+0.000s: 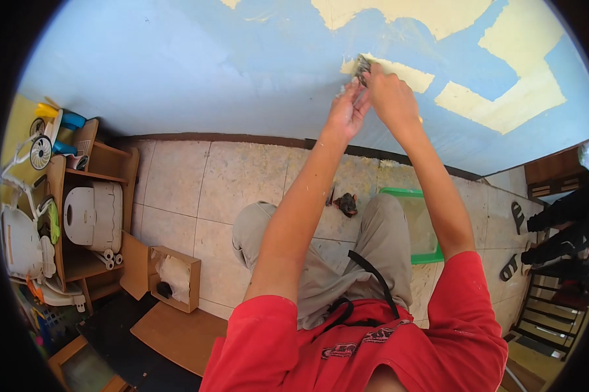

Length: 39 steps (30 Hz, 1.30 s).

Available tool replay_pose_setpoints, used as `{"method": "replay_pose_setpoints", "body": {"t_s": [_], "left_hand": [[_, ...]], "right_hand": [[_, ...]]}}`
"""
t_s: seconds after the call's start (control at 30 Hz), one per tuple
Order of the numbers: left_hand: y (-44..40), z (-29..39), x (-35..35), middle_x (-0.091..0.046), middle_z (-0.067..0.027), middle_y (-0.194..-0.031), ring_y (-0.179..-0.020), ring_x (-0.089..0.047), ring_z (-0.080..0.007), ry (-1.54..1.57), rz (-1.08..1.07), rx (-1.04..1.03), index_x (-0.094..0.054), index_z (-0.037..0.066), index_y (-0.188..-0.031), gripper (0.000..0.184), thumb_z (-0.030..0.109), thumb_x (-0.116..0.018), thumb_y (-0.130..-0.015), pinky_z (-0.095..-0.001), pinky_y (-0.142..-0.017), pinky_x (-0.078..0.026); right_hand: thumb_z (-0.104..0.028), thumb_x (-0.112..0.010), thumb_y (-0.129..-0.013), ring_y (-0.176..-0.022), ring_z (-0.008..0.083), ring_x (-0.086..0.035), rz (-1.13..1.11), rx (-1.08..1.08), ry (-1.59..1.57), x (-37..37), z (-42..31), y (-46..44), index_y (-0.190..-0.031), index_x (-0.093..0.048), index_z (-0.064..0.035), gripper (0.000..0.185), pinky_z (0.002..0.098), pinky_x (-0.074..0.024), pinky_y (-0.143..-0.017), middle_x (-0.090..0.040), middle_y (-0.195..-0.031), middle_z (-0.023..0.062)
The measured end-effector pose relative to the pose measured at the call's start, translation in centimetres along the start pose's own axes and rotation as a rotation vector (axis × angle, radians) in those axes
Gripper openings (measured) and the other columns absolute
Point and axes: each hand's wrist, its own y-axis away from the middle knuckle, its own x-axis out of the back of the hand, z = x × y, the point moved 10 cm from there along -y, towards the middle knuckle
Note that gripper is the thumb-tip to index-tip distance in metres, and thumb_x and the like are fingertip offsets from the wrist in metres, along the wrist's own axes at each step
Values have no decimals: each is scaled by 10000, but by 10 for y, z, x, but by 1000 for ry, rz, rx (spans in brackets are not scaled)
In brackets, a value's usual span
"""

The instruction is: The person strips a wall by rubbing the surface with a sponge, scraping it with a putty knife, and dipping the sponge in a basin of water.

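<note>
In front of me is a blue wall (196,72) with cream patches (467,104) where the paint has come off. My right hand (391,98) is closed around a small grey metal scraper (363,67) with pale flakes on it, close to a cream patch. My left hand (348,114) is just left of it, fingertips pinched at the scraper's lower end. White bits of paint cling to those fingers. The scraper's handle is hidden by my hands.
Paint crumbs lie on the tiled floor (170,176) along the wall. Between my knees sits a small dark object (346,204); a green-rimmed tray (428,257) is beside my right knee. Wooden shelves (105,163) and an open cardboard box (193,281) stand left. Another person's sandaled feet (518,219) are right.
</note>
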Motion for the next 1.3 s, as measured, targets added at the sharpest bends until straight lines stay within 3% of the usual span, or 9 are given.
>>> {"method": "replay_pose_setpoints", "body": {"t_s": [0.27, 0.9, 1.1, 1.17, 1.3], "left_hand": [[-11, -22, -20, -567, -44, -938, -863, -632, -160, 21, -73, 61, -550, 52, -1011, 173, 186, -634, -940, -284, -801, -600], [-4, -6, -14, -555, -62, -960, -898, -626, -191, -42, 46, -16, -546, 31, -1028, 156, 144, -615, -945, -308, -820, -611], [-6, -7, -10, -607, -56, -980, -933, -650, -165, 55, 72, -41, -563, 35, -989, 108, 142, -568, -972, -266, -842, -600], [-6, -2, -9, -615, -60, -989, -942, -652, -164, 99, 87, -65, -562, 28, -994, 113, 140, -561, -975, -268, -854, -599], [6, 15, -6, -632, -56, -977, -952, -656, -159, 107, 93, -65, -564, 24, -1009, 133, 153, -541, -987, -277, -858, -597]], "right_hand": [[-253, -469, -998, -726, 430, -662, -23, -32, 57, 11, 20, 0, -944, -530, 8, 273, 507, -516, -587, -647, -736, 258], [-299, -481, -996, -677, 433, -651, 17, -44, -60, 1, 27, -1, -932, -530, 18, 328, 506, -504, -558, -642, -706, 249], [-301, -487, -994, -678, 411, -658, 46, 59, 3, 0, 24, -13, -916, -534, 16, 330, 481, -516, -563, -646, -715, 240], [-297, -502, -986, -672, 398, -662, 94, 231, 80, -6, -2, -21, -915, -545, 15, 323, 465, -523, -563, -650, -718, 229], [-295, -520, -975, -677, 388, -664, 57, 222, 40, -3, -16, -22, -920, -554, 17, 319, 451, -528, -569, -653, -723, 221]]}}
